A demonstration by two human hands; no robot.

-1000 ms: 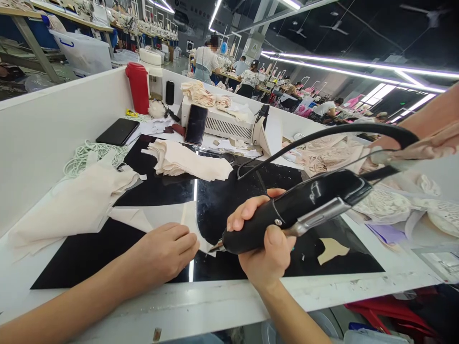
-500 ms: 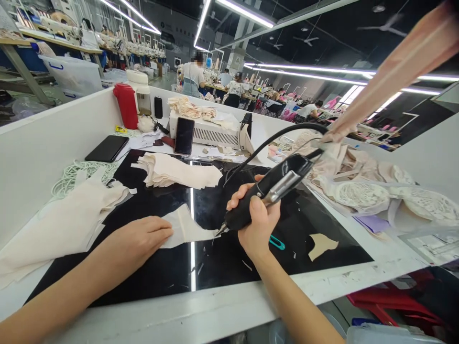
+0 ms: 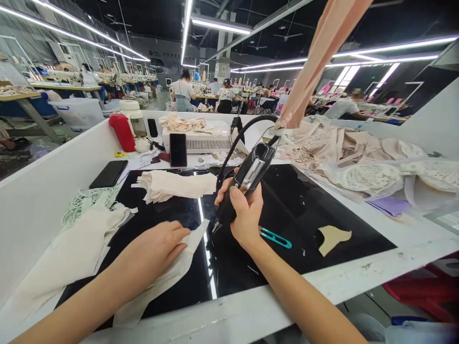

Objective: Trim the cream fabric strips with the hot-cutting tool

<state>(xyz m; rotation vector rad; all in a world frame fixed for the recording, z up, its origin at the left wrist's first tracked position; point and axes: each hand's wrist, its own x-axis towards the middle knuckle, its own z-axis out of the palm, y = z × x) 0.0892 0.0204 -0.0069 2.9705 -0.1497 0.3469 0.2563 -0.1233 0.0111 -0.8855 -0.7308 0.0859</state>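
Observation:
In my right hand (image 3: 242,210), fingers wrapped round it, is a black handheld electric cutter (image 3: 247,174) with a metal lever on its side. Its thin pointed tip aims down and left, near the black board (image 3: 279,200). My left hand (image 3: 163,246) is closed on a thin off-white fabric piece (image 3: 179,270), partly hidden beneath it; one corner sticks out toward the tip, with a gap between. Teal thread snips (image 3: 276,237) lie on the board beside my right wrist. A beige curved pattern-like piece (image 3: 333,239) is farther right.
A pink fabric strip (image 3: 315,62) and a black cable (image 3: 233,138) run up from the cutter. Fabric stacks lie behind (image 3: 175,185) and at left (image 3: 68,243). Lace bras (image 3: 373,179) are heaped at right. A phone (image 3: 178,150) stands at the back, near a red cup (image 3: 122,134).
The fabric piece has turned and come nearer to me under my left hand. My right hand has moved the cutter left and tilted it more upright; its tip is now apart from the fabric.

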